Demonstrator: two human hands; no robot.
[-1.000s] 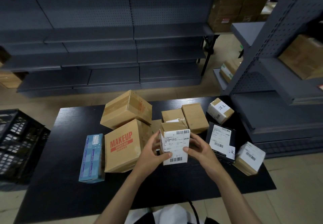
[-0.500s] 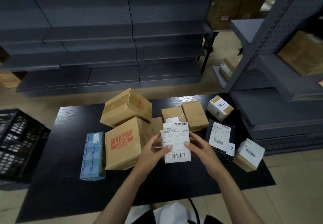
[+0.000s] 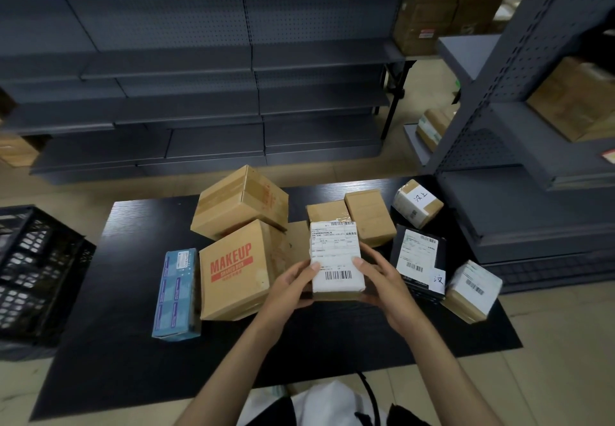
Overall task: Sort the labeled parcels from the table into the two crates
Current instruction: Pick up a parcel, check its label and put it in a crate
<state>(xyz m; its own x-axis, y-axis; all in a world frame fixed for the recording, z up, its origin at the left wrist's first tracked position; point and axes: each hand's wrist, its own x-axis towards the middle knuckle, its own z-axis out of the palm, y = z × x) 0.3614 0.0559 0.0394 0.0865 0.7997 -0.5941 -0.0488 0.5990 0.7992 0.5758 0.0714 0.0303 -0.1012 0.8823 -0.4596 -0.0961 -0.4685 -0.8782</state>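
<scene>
Tilting back between the two hands, the labelled parcel [image 3: 336, 256] is now presented with its white shipping label square to the camera, where a second ago its brown top flap was also seen. It appears to be held just off the bench [image 3: 133, 342], at the near edge of the cluster. The grip is closed on it from both sides. The left hand [image 3: 293, 287] is curled around the left edge with the thumb laid on the label, and the right hand [image 3: 382, 279] is wrapped around the right edge and lower corner. From this it is judged that the label is being read and no crate has yet been chosen (only one black lattice crate [image 3: 33, 269] is seen, well to the left of the grip).

The parcel is a small matt-brown cardboard carton. Its smooth paper label is printed with barcodes and slightly wrinkled along the left edge.

- **Left of the grip:** a cube-like corrugated carton stamped MAKEUP [image 3: 233, 269] is stood just beside it, its side scuffed, and beyond that a slim glossy blue box [image 3: 176, 292] is laid.
- **Behind the grip:** two plain cartons [image 3: 367, 216] are set side by side.
- **Right of the grip:** a flat black parcel [image 3: 417, 259] with a white label is laid, and further right a small white-labelled carton [image 3: 472, 289].
</scene>
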